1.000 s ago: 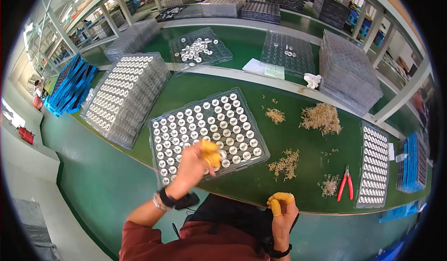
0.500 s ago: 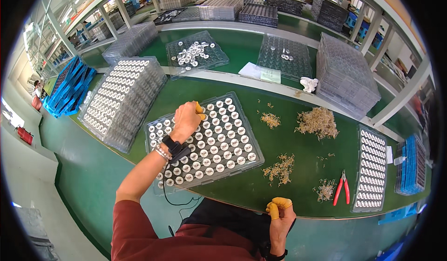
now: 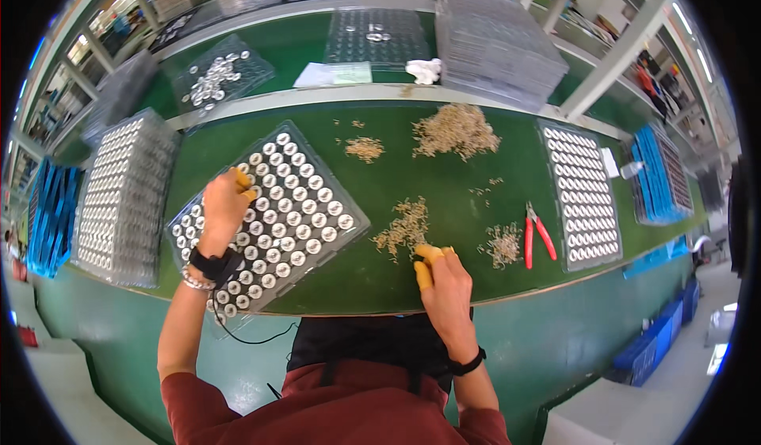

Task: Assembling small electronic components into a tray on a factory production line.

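Observation:
A clear plastic tray holds rows of round white-topped parts on the left half of the bench. My left hand, with yellow finger covers, is over its far left part. The thumb and fingertips are pinched together down at the parts; what they grip is hidden. My right hand, also in yellow finger covers, is closed in a pinch at the near edge of a loose pile of tiny metal pieces. A small dark bit shows at its fingertips, too small to name.
Larger and smaller piles of tiny pieces lie farther back. Red-handled pliers rest right of another small pile. A filled tray lies at right, stacked filled trays at left, and clear empty trays behind the ledge.
My right hand has moved from the bench's front edge up to the pile of tiny pieces. My left hand stays at the tray's parts. The view has swung to the right.

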Motion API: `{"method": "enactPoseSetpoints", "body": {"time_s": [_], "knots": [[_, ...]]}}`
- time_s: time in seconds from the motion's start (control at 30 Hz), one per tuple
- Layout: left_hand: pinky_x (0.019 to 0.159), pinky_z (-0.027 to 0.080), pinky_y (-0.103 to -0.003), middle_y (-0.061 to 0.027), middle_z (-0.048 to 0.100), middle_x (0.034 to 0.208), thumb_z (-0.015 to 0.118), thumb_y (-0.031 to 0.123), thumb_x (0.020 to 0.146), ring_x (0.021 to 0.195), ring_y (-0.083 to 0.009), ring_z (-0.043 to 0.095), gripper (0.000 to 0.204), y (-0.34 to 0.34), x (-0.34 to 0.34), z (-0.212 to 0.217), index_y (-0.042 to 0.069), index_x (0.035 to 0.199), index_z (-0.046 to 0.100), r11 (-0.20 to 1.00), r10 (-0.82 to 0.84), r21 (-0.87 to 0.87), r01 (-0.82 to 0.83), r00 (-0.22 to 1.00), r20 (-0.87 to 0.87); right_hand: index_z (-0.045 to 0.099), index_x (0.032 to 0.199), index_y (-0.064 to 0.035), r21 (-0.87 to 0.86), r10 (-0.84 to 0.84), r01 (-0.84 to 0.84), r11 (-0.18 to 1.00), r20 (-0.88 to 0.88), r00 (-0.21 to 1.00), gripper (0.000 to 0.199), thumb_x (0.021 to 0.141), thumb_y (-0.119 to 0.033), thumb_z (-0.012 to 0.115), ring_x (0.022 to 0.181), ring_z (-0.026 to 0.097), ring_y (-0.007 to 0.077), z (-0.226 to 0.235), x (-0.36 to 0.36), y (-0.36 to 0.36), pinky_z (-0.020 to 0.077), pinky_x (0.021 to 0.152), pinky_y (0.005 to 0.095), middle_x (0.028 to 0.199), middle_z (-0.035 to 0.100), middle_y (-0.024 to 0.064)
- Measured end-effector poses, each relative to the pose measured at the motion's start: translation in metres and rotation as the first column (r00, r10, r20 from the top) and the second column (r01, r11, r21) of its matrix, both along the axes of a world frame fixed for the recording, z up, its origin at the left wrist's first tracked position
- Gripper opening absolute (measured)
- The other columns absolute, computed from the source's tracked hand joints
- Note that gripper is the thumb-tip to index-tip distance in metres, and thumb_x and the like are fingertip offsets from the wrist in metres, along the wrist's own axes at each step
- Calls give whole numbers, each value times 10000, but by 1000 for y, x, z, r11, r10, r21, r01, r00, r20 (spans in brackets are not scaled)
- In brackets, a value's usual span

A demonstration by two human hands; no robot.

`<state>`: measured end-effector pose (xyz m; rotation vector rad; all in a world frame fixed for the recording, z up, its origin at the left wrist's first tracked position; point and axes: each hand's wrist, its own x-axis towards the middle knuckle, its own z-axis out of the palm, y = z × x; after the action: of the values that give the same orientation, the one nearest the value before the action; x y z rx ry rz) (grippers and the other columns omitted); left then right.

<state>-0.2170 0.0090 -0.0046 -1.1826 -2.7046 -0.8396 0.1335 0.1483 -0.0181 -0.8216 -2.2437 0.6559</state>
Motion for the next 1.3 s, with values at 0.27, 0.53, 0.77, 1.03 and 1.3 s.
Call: {"method": "enactPoseSetpoints", "body": {"time_s": [0.27,0.53,0.77,1.03,1.3], "knots": [[598,504,-332,-168,696,747,740,-30,725,649,-247,677,131,6,12,8,-51,826,660,994,11,103,-21,995,96,683,1026,-89,198,22,-77,977,267,963,238,793,-125,712,751,559,305,-2,-2,-10,460,658,415,826,526,117],[545,455,-229,-81,673,755,637,-69,795,604,-93,584,183,-37,63,47,-26,972,619,965,-41,244,-92,871,490,659,1017,-83,175,69,-102,979,190,979,231,794,-124,703,766,559,294,7,4,-8,458,681,407,845,532,108],[522,529,-248,-82,664,873,582,-125,832,670,-120,628,250,-44,157,20,-24,1060,604,902,-303,407,-141,465,832,636,1042,-36,216,-21,-60,975,355,935,245,822,-130,686,826,549,330,7,-23,-11,453,723,425,888,530,141],[547,537,-250,-103,643,911,565,-69,896,721,-137,629,159,-53,199,-2,-34,1050,563,877,-410,449,-172,219,885,634,961,-48,174,46,-115,978,358,933,183,802,-109,701,816,543,322,5,-3,-16,446,712,425,866,529,128],[542,548,-250,-104,643,962,576,-31,908,771,-157,655,173,-39,217,-15,-41,1080,565,880,-436,455,-138,150,888,633,951,-51,164,29,-80,983,293,956,175,790,-71,699,823,538,333,5,15,-22,445,726,431,893,542,120]]}}
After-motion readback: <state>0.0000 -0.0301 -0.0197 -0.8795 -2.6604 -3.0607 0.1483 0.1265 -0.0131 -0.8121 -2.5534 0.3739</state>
